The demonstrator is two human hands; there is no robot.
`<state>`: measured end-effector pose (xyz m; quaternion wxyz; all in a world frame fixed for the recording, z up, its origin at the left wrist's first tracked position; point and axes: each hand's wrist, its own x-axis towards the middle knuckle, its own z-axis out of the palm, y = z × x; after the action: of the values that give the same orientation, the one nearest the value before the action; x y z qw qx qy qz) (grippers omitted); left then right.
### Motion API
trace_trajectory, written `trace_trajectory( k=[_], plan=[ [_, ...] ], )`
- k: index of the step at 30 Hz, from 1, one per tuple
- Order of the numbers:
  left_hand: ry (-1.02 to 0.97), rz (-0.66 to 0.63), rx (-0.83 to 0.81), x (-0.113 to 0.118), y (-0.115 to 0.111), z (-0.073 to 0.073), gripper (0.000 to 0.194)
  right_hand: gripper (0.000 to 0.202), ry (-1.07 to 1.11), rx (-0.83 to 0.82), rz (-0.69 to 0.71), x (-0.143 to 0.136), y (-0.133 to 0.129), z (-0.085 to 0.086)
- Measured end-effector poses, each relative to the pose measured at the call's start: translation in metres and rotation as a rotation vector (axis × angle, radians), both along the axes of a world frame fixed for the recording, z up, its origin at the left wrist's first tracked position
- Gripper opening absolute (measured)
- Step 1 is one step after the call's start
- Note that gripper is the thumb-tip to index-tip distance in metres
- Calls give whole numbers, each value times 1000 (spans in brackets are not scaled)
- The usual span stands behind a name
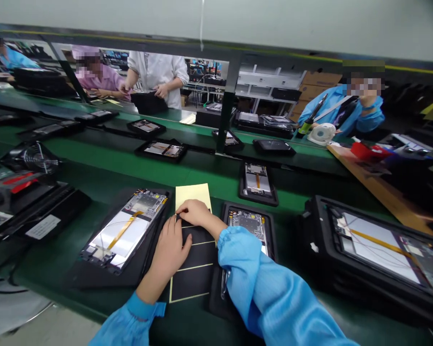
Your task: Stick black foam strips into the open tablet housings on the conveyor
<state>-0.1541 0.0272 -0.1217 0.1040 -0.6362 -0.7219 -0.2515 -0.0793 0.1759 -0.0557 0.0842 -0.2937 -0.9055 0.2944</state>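
Note:
A yellow backing sheet (192, 192) with black rectangular stickers (192, 278) lies on the bench in front of me. My left hand (171, 245) rests flat along its left side, fingers stretched and thumb apart. Reaching over from the right, my right hand (195, 213) pinches at the upper left of the sheet, at the edge of a black sticker; the fingertips partly hide it. To the left, an opened tablet (120, 235) shows its battery, orange ribbon cable and circuit board on a black foam tray. Under my right sleeve is another opened tablet (247, 221), partly covered.
At right stands a stack of black trays (321, 245) topped by an opened tablet. Several more trays with tablets (257, 180) lie on the green line beyond. A small black fan (39, 156) and tools sit at left. Co-workers (159, 72) are across the line; a shelf overhangs above.

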Motion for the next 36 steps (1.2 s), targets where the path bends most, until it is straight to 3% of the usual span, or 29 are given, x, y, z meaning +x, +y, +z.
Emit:
trace_trajectory(
  k=[16,29,36],
  plan=[
    [41,18,-40,0,0,0,53,28,-16,55,107,4,-3,10],
    [66,-5,-80,-1,-4,5,50,15,144,-109,21,2,5,5],
    [134,4,-146,0,-6,6,48,22,220,-184,35,5,10,10]
  ],
)
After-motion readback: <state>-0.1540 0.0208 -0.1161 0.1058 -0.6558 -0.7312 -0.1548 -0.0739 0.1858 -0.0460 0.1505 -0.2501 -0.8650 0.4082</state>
